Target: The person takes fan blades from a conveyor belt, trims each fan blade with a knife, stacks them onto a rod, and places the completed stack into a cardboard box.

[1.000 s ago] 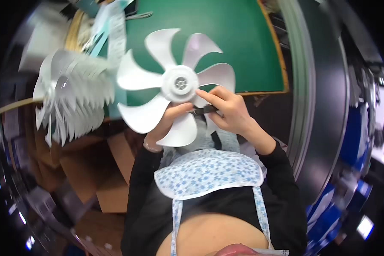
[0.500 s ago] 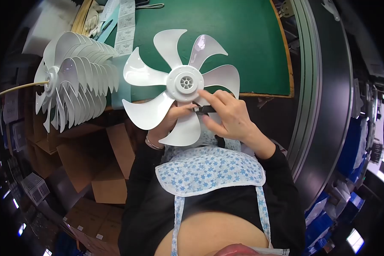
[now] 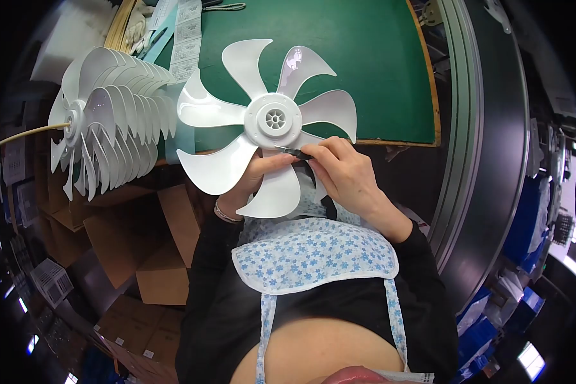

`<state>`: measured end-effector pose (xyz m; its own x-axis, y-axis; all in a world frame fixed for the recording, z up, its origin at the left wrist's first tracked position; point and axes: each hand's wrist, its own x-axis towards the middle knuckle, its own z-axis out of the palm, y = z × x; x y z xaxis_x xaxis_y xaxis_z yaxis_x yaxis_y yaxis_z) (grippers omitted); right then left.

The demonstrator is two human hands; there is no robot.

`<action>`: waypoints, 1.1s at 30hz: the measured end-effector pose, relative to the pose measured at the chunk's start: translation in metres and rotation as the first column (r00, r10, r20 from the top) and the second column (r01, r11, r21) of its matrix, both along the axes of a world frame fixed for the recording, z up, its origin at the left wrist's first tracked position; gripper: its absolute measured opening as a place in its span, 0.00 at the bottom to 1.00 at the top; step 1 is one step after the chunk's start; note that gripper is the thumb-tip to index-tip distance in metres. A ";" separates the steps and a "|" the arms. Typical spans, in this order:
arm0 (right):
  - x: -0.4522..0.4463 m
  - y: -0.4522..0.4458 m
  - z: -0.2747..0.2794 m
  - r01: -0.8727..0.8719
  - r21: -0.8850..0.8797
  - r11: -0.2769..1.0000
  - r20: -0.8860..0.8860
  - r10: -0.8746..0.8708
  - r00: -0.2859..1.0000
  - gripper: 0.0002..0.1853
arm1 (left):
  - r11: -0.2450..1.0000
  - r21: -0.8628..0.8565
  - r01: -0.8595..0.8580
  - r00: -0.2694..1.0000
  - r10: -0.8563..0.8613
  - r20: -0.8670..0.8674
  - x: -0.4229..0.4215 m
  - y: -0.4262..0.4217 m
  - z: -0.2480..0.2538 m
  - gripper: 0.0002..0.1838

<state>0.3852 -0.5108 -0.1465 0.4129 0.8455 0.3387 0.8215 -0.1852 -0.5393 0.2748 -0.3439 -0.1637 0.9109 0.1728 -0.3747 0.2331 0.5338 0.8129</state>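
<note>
A white fan blade wheel (image 3: pixel 257 119) with several blades and a ribbed round hub faces up in front of me. My left hand (image 3: pixel 253 179) grips it by a lower blade close to the hub, its thumb lying over the blade and the other fingers hidden behind. Pinched in my right hand (image 3: pixel 349 169) is a small black knife (image 3: pixel 294 152) with a thin pointed metal tip. That tip lies at the hub's lower edge, beside my left thumb. Whether it touches the plastic, I cannot tell.
At left, a stack of similar white fan blade wheels (image 3: pixel 109 121) is threaded on a thin tan rod (image 3: pixel 32 133). Behind my hands stands a green-topped table (image 3: pixel 377 70) with a wooden edge. A printed label strip (image 3: pixel 185 38) lies there. Open cardboard boxes (image 3: pixel 125 237) sit below left.
The wheel has shifted slightly left and up. My right hand has turned the knife so its tip now points left at the hub's edge, and the right fingers have closed together around it.
</note>
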 end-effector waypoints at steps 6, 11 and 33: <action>0.002 -0.002 0.000 -0.002 -0.001 1.000 -0.004 0.002 1.000 0.13 | 1.000 0.011 0.000 1.000 0.001 -0.008 0.002 -0.001 -0.003 0.20; 0.005 0.000 0.000 -0.013 0.003 1.000 0.006 0.013 1.000 0.12 | 0.999 0.052 0.000 1.000 0.000 -0.001 0.002 0.000 -0.004 0.20; 0.061 -0.018 -0.054 0.310 0.060 0.949 -0.643 -0.201 0.739 0.12 | 0.989 -0.089 -0.115 0.993 0.114 -0.019 0.025 0.027 -0.059 0.17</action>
<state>0.4463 -0.5285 -0.2009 0.7700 0.6365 0.0438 0.2271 -0.2093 -0.9511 0.2996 -0.3170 -0.2223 0.8815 0.2406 -0.4063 0.1776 0.6283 0.7574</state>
